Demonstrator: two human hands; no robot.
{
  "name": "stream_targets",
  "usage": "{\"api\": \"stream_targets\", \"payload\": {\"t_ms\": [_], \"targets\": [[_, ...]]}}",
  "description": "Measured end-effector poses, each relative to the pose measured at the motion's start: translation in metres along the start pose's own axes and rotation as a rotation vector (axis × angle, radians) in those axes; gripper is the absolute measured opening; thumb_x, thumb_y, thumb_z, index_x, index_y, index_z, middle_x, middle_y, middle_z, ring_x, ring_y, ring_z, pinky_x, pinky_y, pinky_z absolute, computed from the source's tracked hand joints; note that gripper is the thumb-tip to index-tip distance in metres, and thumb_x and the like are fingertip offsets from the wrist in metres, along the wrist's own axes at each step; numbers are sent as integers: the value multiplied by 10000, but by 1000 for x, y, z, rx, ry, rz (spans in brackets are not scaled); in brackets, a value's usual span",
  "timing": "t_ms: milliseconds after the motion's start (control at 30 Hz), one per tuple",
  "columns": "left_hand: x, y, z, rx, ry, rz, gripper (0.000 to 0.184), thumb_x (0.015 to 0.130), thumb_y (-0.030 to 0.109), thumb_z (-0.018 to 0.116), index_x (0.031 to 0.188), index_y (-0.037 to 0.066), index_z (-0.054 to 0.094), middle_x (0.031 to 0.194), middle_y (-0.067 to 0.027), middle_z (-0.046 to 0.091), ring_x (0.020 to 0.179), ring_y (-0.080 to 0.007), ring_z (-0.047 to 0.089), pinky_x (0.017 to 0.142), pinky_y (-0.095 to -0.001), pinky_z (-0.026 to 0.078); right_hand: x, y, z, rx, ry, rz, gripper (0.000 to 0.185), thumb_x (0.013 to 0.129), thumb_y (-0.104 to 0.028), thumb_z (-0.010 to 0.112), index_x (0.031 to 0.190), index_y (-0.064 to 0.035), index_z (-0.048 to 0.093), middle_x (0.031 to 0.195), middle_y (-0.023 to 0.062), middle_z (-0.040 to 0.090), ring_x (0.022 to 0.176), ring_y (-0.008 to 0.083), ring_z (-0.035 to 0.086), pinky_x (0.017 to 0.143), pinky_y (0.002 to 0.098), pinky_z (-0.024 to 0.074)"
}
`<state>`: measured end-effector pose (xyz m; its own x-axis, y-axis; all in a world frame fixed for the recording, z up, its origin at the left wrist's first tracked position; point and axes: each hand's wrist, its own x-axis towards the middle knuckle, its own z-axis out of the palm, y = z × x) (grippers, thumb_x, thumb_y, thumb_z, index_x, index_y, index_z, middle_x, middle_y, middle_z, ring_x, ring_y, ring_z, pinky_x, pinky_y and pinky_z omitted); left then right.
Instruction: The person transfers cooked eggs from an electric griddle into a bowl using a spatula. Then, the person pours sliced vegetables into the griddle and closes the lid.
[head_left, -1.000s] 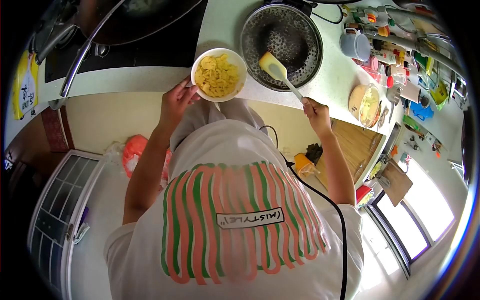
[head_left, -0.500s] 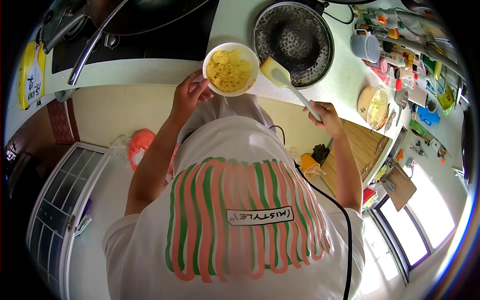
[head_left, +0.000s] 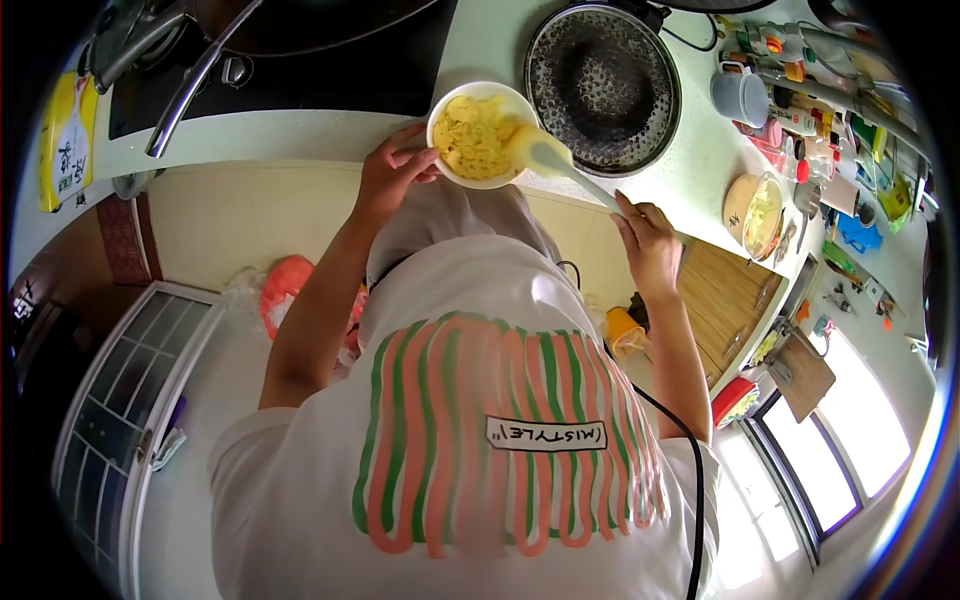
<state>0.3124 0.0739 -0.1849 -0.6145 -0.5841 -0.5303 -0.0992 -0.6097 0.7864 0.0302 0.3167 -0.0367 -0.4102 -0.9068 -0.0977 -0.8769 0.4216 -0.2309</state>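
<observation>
My left hand [head_left: 398, 170] grips the rim and side of a white bowl [head_left: 486, 184], tilted toward me at the counter's edge. Inside the bowl lies a lumpy yellow mash [head_left: 470, 138]. The fingers of my right hand [head_left: 648, 240] are closed round the handle of a pale spatula [head_left: 590, 188]. Its blade, smeared with yellow, is over the bowl's right rim and touches or nearly touches the mash; which one I cannot tell. A round dark electric pan [head_left: 603, 90] with a speckled surface sits open just beyond the spatula.
On the left, a wok [head_left: 320, 30] with a long metal handle stands on the black hob [head_left: 290, 90]. To the right are a glass bowl with pale food [head_left: 763, 215], a grey-blue jug [head_left: 740, 97] and several bottles. A black cable [head_left: 690, 440] runs down past my right side.
The spatula blade has swung left from beside the bowl to over its rim. The bowl appears slightly further right in view, as does the pan, since the camera has shifted.
</observation>
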Motion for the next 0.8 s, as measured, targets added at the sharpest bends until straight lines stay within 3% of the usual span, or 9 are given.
{"api": "stream_targets", "payload": {"t_ms": [133,200,267,333,433,567,667,767,800], "targets": [[0,0,2,0,7,24,602,966,196,708,1446,-57,447,1060,-140,742,890,-182,735,757,-276,589,-4,29,-40,92,-46,94,238,953,-138,678,1181,-136,746,890,69,687,773,228,670,720,358,551],[-3,2,4,32,18,26,608,966,213,709,1444,-58,450,1050,-136,745,879,-174,737,727,-263,581,-4,77,-60,153,-170,283,222,993,-133,628,1183,-89,734,852,101,699,773,192,683,739,333,550],[-3,3,2,79,27,30,613,965,230,711,1443,-55,454,1039,-128,748,863,-163,737,696,-248,570,18,118,-85,230,-254,319,220,1012,-166,613,1159,-59,737,765,120,684,701,171,656,687,339,522],[-2,0,2,99,31,39,608,965,239,708,1442,-46,461,1034,-109,751,851,-149,736,675,-237,557,46,148,-103,88,-339,268,245,994,-241,648,980,-19,748,666,147,635,615,221,613,621,369,478],[-3,-2,7,92,78,63,518,979,218,681,1418,-4,519,1027,-71,731,819,-103,674,686,-252,571,97,153,-125,-184,-487,43,510,936,-431,691,702,16,617,590,177,537,533,311,530,572,404,431],[-5,-8,15,85,163,68,517,988,232,665,1423,-6,518,1060,-68,724,853,-102,680,736,-261,572,145,161,-122,-165,-615,-26,556,902,-512,699,711,8,658,584,189,502,543,335,497,574,430,403],[-10,-11,25,48,235,85,503,1001,242,645,1429,8,524,1092,-81,710,876,-118,681,777,-276,571,172,158,-109,-207,-700,-221,533,928,-471,682,707,13,652,583,185,513,538,351,495,569,442,394],[-11,-21,30,-11,285,132,504,992,239,667,1408,-9,529,1081,-91,723,883,-137,706,770,-276,591,186,142,-100,-189,-728,-247,525,935,-445,687,699,20,630,579,188,502,527,348,467,558,435,389],[-11,-23,33,-16,322,124,503,993,246,666,1408,-6,533,1079,-90,723,877,-134,704,777,-279,592,192,150,-97,-165,-726,-242,532,927,-449,697,693,23,626,550,163,487,490,296,461,537,415,383]]}}
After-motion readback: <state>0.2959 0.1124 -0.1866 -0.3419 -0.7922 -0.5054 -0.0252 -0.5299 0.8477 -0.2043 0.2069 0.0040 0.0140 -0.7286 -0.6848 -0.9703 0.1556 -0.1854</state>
